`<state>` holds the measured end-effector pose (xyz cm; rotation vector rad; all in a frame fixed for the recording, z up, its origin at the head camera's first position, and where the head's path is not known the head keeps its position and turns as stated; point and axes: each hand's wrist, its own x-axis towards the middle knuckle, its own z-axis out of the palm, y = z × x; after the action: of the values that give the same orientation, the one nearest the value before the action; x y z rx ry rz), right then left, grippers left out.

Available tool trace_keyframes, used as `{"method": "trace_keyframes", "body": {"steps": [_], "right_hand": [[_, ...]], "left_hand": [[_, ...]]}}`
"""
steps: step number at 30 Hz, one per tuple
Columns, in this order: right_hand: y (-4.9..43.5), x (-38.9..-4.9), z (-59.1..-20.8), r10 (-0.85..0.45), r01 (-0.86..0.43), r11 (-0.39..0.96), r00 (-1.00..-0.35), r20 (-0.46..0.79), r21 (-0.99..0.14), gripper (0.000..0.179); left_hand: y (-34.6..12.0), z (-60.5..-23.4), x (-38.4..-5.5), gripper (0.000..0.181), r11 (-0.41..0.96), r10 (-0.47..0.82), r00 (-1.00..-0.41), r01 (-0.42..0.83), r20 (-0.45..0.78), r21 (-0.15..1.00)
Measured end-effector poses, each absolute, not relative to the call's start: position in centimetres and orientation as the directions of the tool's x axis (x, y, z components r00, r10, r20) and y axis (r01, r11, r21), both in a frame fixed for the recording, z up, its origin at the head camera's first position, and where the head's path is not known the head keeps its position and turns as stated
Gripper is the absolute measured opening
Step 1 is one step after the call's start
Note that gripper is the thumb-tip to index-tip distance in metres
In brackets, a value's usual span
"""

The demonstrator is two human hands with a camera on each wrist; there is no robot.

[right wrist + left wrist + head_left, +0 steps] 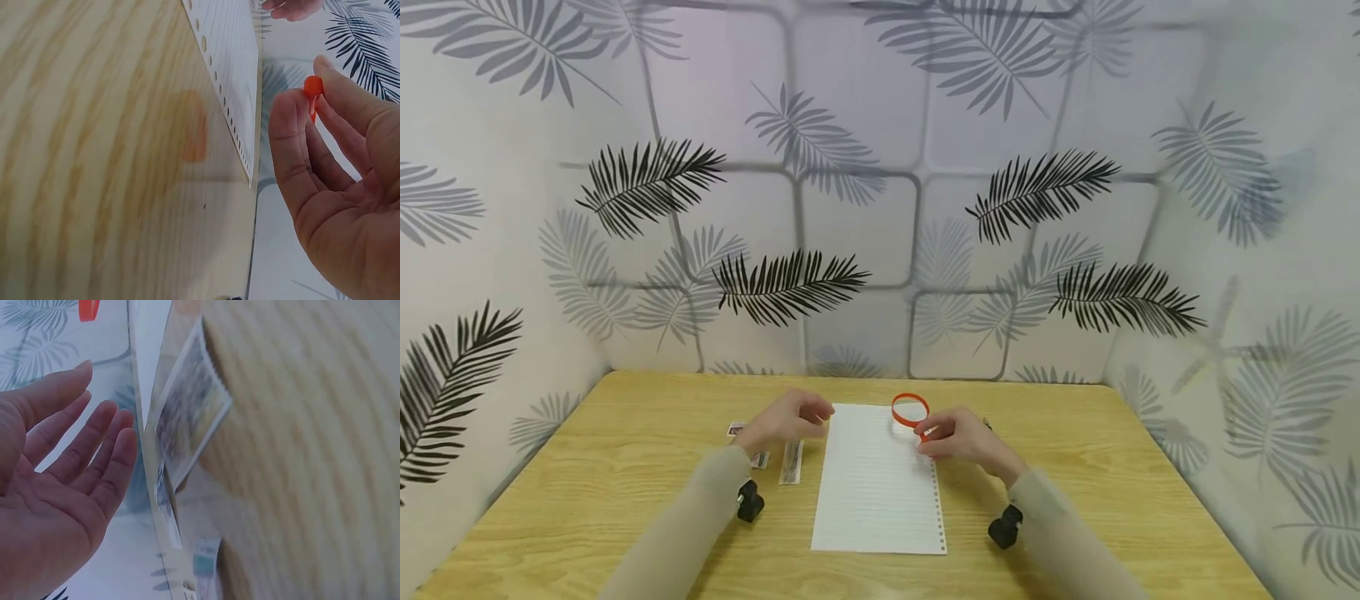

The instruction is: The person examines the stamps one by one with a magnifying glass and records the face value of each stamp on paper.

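My right hand (958,437) pinches the handle of a red magnifying glass (911,396) between thumb and fingers. Its round lens is above the upper right part of a lined sheet of paper (876,500) with punched holes along one edge. In the right wrist view the handle's red end (314,85) shows between the fingertips. My left hand (786,421) hovers left of the sheet with its fingers loosely bent and holding nothing. Below it, small printed stamps lie on the table; one long stamp (792,462) shows in the head view, and a jagged-edged stamp (194,403) in the left wrist view.
The wooden table (617,483) stands against walls papered with leaf patterns (857,225). Another small printed piece (737,428) lies partly behind the left wrist. A small dark object (987,423) lies beyond the right hand, too small to identify.
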<state>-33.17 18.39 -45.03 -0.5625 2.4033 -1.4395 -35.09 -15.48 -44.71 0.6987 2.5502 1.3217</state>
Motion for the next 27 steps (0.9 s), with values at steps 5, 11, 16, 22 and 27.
{"method": "trace_keyframes", "body": {"steps": [5, 11, 16, 22, 27], "right_hand": [[19.1, -32.8, -45.3, -0.443, -0.167, 0.454, -0.895, -0.059, -0.875, 0.028], [20.3, -32.5, -45.2, -0.414, -0.159, 0.467, -0.908, -0.057, -0.870, 0.029], [21.1, -32.2, -45.1, -0.403, -0.168, 0.514, -0.913, -0.064, -0.841, 0.027], [21.7, -32.1, -45.6, -0.366, -0.163, 0.578, -0.927, -0.076, -0.799, 0.026], [22.1, -32.1, -46.0, -0.336, -0.148, 0.604, -0.938, -0.082, -0.783, 0.028]], "left_hand": [[-14.5, -45.2, -34.8, 0.037, 0.496, 0.516, -0.856, 0.308, 0.010, 0.812], [-13.8, -45.4, -35.0, 0.038, 0.485, 0.590, -0.807, 0.359, 0.004, 0.797], [-13.5, -45.5, -35.1, 0.039, 0.511, 0.597, -0.802, 0.352, -0.029, 0.784], [-13.0, -45.4, -34.8, 0.043, 0.600, 0.586, -0.806, 0.357, -0.088, 0.716], [-12.9, -45.4, -34.7, 0.049, 0.670, 0.578, -0.805, 0.374, -0.134, 0.642]]}}
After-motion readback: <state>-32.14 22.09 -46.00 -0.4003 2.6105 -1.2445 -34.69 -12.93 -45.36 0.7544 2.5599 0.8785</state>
